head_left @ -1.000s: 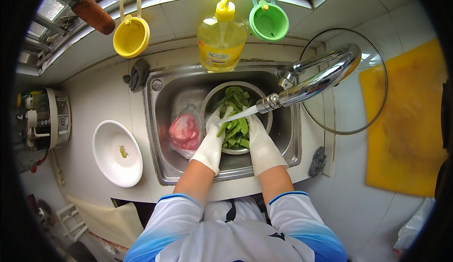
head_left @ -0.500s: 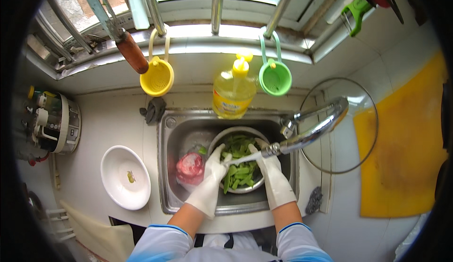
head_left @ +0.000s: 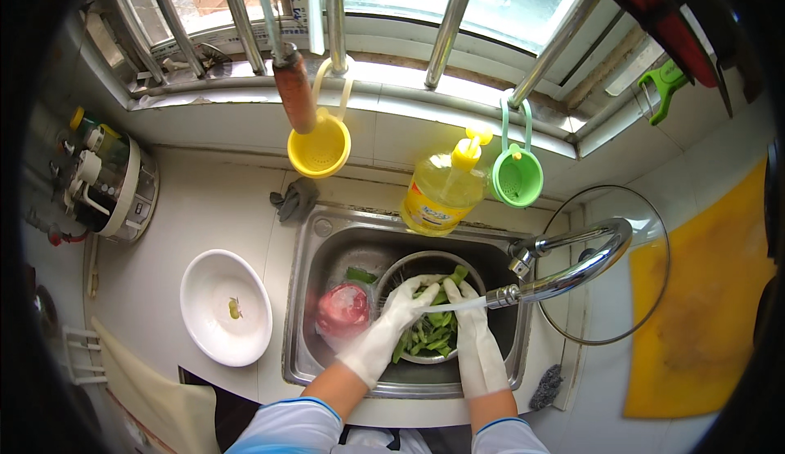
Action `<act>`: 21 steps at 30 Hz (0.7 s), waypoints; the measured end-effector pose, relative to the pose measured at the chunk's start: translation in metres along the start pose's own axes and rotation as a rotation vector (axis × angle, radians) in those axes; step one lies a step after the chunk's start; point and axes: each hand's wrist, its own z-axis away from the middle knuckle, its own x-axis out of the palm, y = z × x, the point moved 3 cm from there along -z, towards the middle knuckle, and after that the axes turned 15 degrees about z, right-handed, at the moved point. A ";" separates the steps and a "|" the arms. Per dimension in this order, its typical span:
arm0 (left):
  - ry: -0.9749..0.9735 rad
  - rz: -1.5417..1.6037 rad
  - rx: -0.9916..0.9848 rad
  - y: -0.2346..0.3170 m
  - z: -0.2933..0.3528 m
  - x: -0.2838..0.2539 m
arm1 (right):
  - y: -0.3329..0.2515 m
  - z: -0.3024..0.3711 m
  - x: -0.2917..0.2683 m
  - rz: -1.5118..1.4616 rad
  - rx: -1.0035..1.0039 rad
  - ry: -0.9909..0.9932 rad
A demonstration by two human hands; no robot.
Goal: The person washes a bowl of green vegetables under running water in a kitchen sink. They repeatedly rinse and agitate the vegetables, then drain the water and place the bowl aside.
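My gloved left hand [head_left: 399, 308] and my gloved right hand [head_left: 477, 335] are in a round metal bowl [head_left: 429, 253] inside the sink [head_left: 297, 323]. Flat green vegetable pieces [head_left: 425, 338] fill the bowl; whether they are pods or leaves is hard to tell. Both hands have curved fingers closed on some of them, and a few poke up between the hands. A stream of water [head_left: 455, 304] runs from the chrome faucet [head_left: 585, 267] onto my fingers. Left of the bowl lies a pink-red lump [head_left: 343, 307], like raw meat, with a green piece [head_left: 361, 276] behind it.
A white bowl [head_left: 208, 323] stands left of the sink, a grey rag [head_left: 296, 200] at its back corner. Behind the sink is a yellow soap bottle [head_left: 437, 196]. A glass lid [head_left: 609, 315], steel scourer [head_left: 547, 387] and yellow board [head_left: 687, 339] are on the right.
The view has shifted, so the scene sits lower and further right. My hands have come closer together over the bowl, gathering green pieces up between them.
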 end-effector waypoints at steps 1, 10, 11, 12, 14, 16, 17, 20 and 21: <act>-0.088 0.127 -0.104 -0.006 0.004 -0.001 | 0.022 0.002 -0.006 0.077 -0.090 -0.048; 0.081 -0.310 -0.133 -0.039 0.006 0.000 | 0.128 -0.029 0.009 0.433 0.283 0.249; 0.036 -0.283 -0.299 -0.020 0.005 0.013 | 0.154 -0.040 0.011 0.050 0.322 0.213; 0.072 -0.316 -0.247 -0.031 0.001 0.008 | 0.144 -0.041 0.028 -0.328 0.339 0.129; 0.134 -0.385 -0.142 -0.054 -0.009 -0.002 | 0.125 -0.031 0.036 -0.525 0.283 0.047; 0.121 -0.335 -0.143 -0.045 -0.005 0.003 | 0.111 -0.024 0.028 -0.419 0.178 0.043; 0.114 -0.269 -0.146 -0.040 -0.002 0.006 | 0.106 -0.022 0.020 -0.213 0.098 0.060; 0.131 -0.172 -0.110 -0.037 0.007 0.003 | 0.016 0.021 0.006 0.239 0.031 0.042; 0.147 -0.189 -0.077 -0.032 0.012 -0.004 | -0.017 0.037 0.000 0.367 0.037 0.039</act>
